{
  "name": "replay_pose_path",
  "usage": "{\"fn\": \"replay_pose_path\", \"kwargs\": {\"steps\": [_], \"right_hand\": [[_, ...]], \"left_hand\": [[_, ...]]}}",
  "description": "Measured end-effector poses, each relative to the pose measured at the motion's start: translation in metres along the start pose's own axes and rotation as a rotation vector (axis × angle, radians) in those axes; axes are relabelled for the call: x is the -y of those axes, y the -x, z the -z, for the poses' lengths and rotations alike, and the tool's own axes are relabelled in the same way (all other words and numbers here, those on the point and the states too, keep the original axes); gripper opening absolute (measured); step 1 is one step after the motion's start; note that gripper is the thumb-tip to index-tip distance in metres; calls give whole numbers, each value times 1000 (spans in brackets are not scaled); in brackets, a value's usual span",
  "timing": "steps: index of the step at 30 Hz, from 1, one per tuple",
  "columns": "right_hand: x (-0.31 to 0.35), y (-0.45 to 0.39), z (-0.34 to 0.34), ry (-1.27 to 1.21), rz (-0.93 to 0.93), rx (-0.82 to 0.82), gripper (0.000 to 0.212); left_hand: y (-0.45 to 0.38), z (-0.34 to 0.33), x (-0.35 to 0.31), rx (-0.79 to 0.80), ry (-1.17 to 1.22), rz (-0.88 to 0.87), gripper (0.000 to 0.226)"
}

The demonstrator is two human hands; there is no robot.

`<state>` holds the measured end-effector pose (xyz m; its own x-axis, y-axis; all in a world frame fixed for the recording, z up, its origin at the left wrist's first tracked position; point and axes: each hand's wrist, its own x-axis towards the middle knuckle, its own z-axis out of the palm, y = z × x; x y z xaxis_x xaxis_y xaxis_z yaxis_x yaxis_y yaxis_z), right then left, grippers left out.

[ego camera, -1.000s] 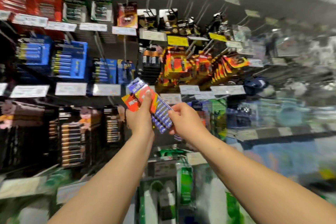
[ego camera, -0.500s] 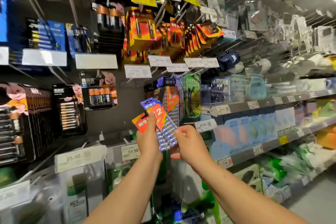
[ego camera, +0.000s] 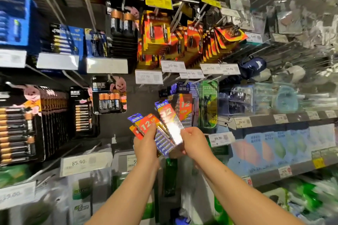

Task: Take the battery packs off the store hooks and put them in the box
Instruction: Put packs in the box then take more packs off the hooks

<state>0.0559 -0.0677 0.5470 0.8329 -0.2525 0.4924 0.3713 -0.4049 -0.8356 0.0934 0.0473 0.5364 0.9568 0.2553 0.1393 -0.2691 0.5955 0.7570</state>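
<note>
Left hand (ego camera: 145, 144) gripping fanned packs (ego camera: 146, 126), thumb across the fronts; probably stacked in one hand to free the other for picking. Right hand (ego camera: 194, 142) pinching lower edge of another pack (ego camera: 169, 120), tilted, glare on blister; held beside the stack, likely to be added. More of the same on hook (ego camera: 184, 104) just behind. Box not in view. Legible: "12" on packs; "DURACELL" on black card (ego camera: 109, 95); tags "85.90" (ego camera: 78, 162), "69.90" (ego camera: 218, 138).

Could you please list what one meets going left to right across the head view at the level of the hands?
Black battery packs on hooks → left hand holding blue-and-orange battery packs → shiny battery pack → right hand → 69.90 price tag → shelf of pastel packets.
</note>
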Motion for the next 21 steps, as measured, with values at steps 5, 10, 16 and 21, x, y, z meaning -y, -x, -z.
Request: {"fn": "replay_pose_path", "kwargs": {"steps": [5, 10, 16, 21], "right_hand": [[8, -26, 12, -397, -149, 105, 28], [16, -42, 16, -508, -153, 58, 32], [25, -47, 16, -509, -99, 95, 24], [32, -53, 12, -554, -112, 84, 14]], "left_hand": [[-9, -9, -22, 20, -62, -97, 29], [-10, -19, -28, 77, -129, -149, 28], [-9, -15, -30, 102, -145, -144, 26], [-5, -9, -33, 128, -162, -155, 24]]}}
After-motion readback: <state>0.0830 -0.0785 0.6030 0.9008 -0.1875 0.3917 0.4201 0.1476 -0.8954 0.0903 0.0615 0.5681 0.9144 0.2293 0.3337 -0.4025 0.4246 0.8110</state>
